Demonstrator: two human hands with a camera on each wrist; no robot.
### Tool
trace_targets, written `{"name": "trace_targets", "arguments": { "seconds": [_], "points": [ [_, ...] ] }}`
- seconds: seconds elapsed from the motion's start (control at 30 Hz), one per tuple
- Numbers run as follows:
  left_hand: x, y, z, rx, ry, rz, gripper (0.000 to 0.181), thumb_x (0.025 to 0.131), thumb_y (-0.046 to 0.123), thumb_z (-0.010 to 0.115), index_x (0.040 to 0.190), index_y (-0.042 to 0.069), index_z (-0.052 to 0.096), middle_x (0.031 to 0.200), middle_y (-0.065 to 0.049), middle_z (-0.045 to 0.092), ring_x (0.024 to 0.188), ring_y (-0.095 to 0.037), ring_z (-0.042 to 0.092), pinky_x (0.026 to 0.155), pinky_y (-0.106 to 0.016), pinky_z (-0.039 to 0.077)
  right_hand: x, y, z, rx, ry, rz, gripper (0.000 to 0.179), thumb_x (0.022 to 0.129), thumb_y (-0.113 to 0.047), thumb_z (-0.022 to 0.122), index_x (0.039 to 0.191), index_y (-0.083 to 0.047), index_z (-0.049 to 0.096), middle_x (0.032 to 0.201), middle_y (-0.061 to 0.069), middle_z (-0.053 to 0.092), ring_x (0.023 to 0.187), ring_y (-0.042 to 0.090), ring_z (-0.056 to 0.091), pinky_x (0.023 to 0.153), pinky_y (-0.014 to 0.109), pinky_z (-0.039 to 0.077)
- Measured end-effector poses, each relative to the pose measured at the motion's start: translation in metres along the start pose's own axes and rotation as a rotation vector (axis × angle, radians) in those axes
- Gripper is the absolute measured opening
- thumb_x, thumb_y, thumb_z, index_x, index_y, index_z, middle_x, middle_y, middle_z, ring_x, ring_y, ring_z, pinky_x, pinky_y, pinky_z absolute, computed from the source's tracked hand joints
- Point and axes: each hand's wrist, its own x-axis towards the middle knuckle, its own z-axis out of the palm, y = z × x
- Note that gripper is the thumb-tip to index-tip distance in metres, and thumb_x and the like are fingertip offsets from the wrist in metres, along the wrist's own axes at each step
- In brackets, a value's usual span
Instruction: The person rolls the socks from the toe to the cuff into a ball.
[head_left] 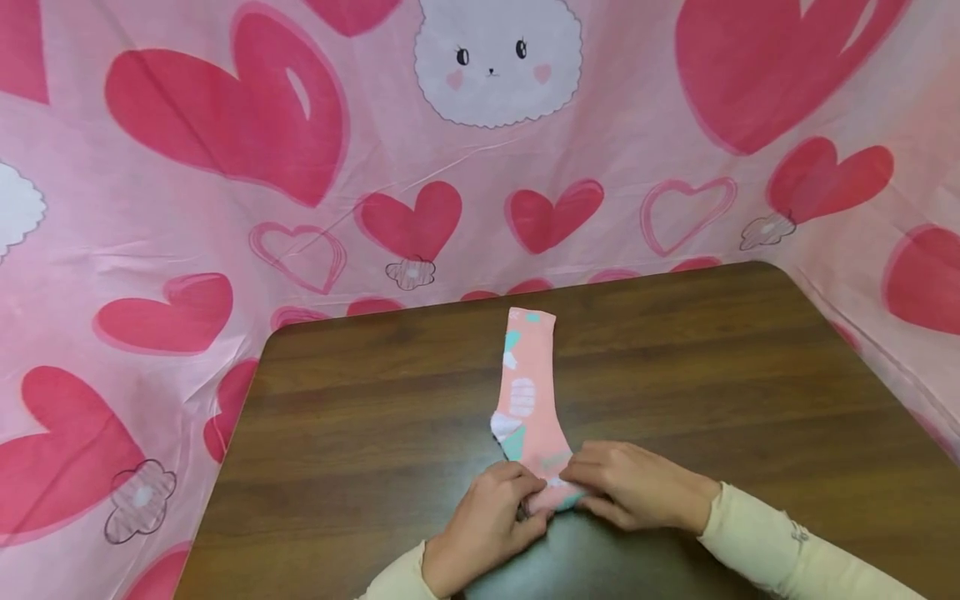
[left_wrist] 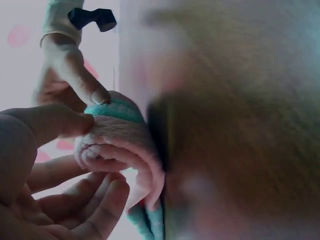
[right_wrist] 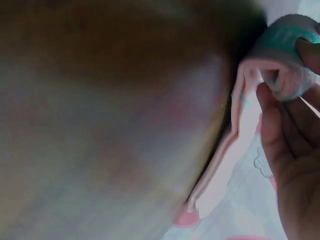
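Observation:
A pink sock (head_left: 531,392) with mint and white patches lies lengthwise on the wooden table, its cuff pointing away from me. Its near end is rolled up into a thick coil. My left hand (head_left: 491,517) pinches the left side of that roll between thumb and fingers. At the right side of it, my right hand (head_left: 637,487) grips the roll in the same way. Close up in the left wrist view, the rolled sock (left_wrist: 120,135) shows its spiral layers. In the right wrist view, the flat, doubled part of the sock (right_wrist: 235,120) runs out from the roll along the tabletop.
The brown wood-grain table (head_left: 360,417) has rounded far corners. Behind and beside it hangs a pink cloth (head_left: 465,158) printed with red hearts and a white cloud face. Both forearms wear pale cream sleeves (head_left: 780,533).

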Motion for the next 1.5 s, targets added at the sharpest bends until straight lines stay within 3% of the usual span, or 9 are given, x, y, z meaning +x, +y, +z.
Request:
{"name": "trace_targets", "arguments": {
  "seconds": [0.17,0.43,0.53,0.67,0.73,0.83,1.03,1.3,1.5],
  "points": [
    [0.003,-0.003,-0.007,-0.102,-0.086,-0.119,0.016,0.090,0.017,0.076,0.103,0.008,0.073,0.089,0.004,0.070,0.077,-0.002,0.061,0.069,-0.016,0.048,0.005,0.006,-0.005,0.162,-0.095,0.121,0.016,0.100,-0.017,0.063,0.116,-0.018,0.069,0.101,-0.015,0.062,0.089,-0.002,0.055,0.078,0.017,0.048],
    [0.006,-0.008,-0.008,-0.192,-0.138,-0.200,0.010,0.092,0.013,0.074,0.100,0.008,0.075,0.081,0.008,0.069,0.068,0.004,0.055,0.062,-0.013,0.045,0.007,0.010,0.002,0.320,-0.108,0.307,0.022,0.105,-0.017,0.056,0.117,-0.014,0.074,0.088,-0.016,0.047,0.074,-0.001,0.046,0.066,0.018,0.044],
    [0.007,-0.009,-0.008,-0.079,-0.110,-0.147,0.009,0.090,0.013,0.076,0.097,0.008,0.078,0.089,0.005,0.069,0.078,-0.004,0.058,0.069,-0.017,0.046,0.010,0.007,0.004,0.280,-0.068,0.394,0.018,0.101,-0.018,0.062,0.114,-0.014,0.075,0.087,-0.018,0.048,0.073,0.000,0.047,0.064,0.021,0.044],
    [0.009,-0.010,-0.006,0.115,-0.041,0.015,0.006,0.086,0.013,0.079,0.092,0.013,0.080,0.090,0.004,0.062,0.084,-0.013,0.052,0.074,-0.021,0.045,0.014,0.002,0.007,0.172,0.013,0.468,0.008,0.093,-0.019,0.073,0.097,-0.025,0.069,0.084,-0.021,0.052,0.073,0.002,0.047,0.062,0.023,0.043],
    [0.010,-0.010,-0.005,0.161,-0.021,0.111,0.003,0.085,0.015,0.081,0.088,0.016,0.079,0.090,0.005,0.060,0.085,-0.013,0.051,0.077,-0.020,0.046,0.016,0.000,0.009,0.108,0.068,0.428,0.015,0.090,-0.017,0.077,0.091,-0.027,0.066,0.084,-0.021,0.052,0.074,0.002,0.045,0.062,0.021,0.041],
    [0.010,-0.010,-0.003,0.203,-0.015,0.225,0.009,0.085,0.015,0.081,0.079,0.017,0.075,0.088,0.007,0.059,0.084,-0.010,0.051,0.075,-0.015,0.047,0.016,-0.001,0.010,-0.012,0.145,0.230,0.016,0.087,-0.012,0.078,0.088,-0.024,0.067,0.089,-0.015,0.053,0.076,0.004,0.043,0.063,0.019,0.040],
    [0.010,-0.012,-0.003,0.323,-0.057,0.322,0.015,0.092,0.017,0.075,0.078,0.016,0.069,0.083,0.007,0.055,0.079,-0.009,0.050,0.066,-0.015,0.046,0.006,-0.003,0.008,-0.226,0.160,-0.122,0.010,0.087,-0.014,0.073,0.096,-0.014,0.074,0.099,-0.006,0.061,0.084,0.012,0.053,0.071,0.027,0.047],
    [0.009,-0.020,-0.008,0.389,-0.147,0.414,0.004,0.084,0.018,0.072,0.086,0.015,0.070,0.083,0.005,0.054,0.080,-0.011,0.051,0.067,-0.021,0.048,-0.001,-0.003,0.010,-0.255,0.067,-0.123,0.026,0.079,-0.014,0.080,0.105,-0.011,0.075,0.109,-0.002,0.068,0.098,0.015,0.060,0.083,0.029,0.053],
    [0.010,-0.020,-0.005,0.359,-0.192,0.346,0.024,0.078,0.027,0.085,0.080,0.017,0.063,0.080,0.006,0.048,0.075,-0.010,0.046,0.061,-0.020,0.044,-0.002,-0.002,0.013,-0.196,0.065,-0.059,0.027,0.078,-0.015,0.082,0.103,-0.014,0.074,0.108,-0.004,0.067,0.097,0.012,0.059,0.081,0.029,0.053]
  ]
}}
